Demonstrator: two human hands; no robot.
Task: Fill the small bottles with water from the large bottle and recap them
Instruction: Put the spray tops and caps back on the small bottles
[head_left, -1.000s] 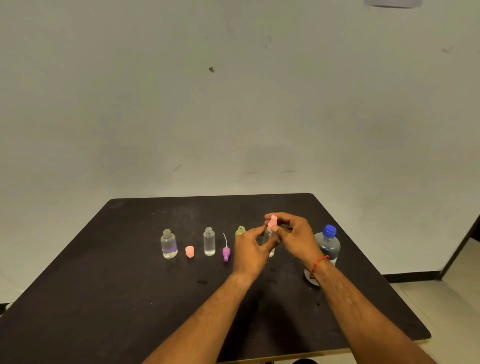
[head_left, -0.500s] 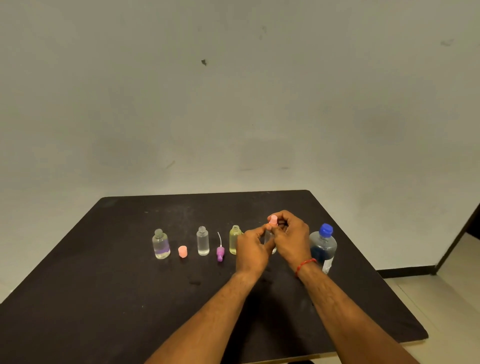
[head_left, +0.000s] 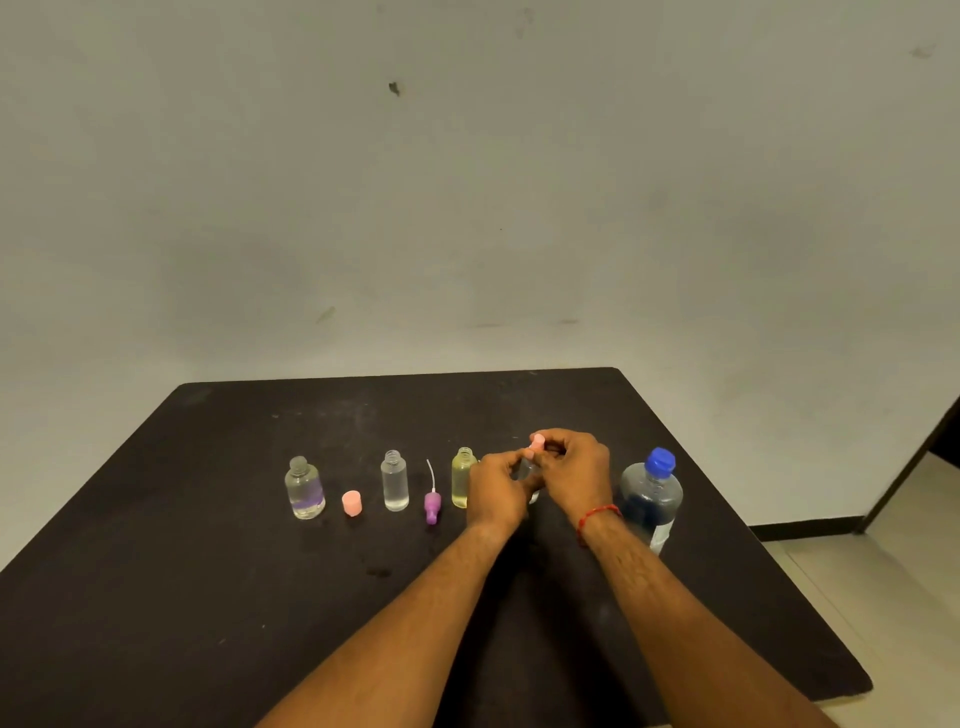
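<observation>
My left hand (head_left: 493, 491) grips a small clear bottle (head_left: 525, 472), mostly hidden between my hands, while my right hand (head_left: 574, 475) pinches the pink cap (head_left: 537, 442) at its top; just right stands the big bottle (head_left: 650, 500), blue cap on; to the left along the desk (head_left: 208, 597) stand a yellow bottle (head_left: 462, 478), a purple nozzle (head_left: 432, 505), an open clear bottle (head_left: 395, 480), a loose pink cap (head_left: 351, 503) and a capped bottle (head_left: 304, 488).

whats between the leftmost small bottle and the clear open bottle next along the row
In the head view, a loose pink cap stands on the table between the leftmost small bottle and the clear open bottle, touching neither.
</observation>
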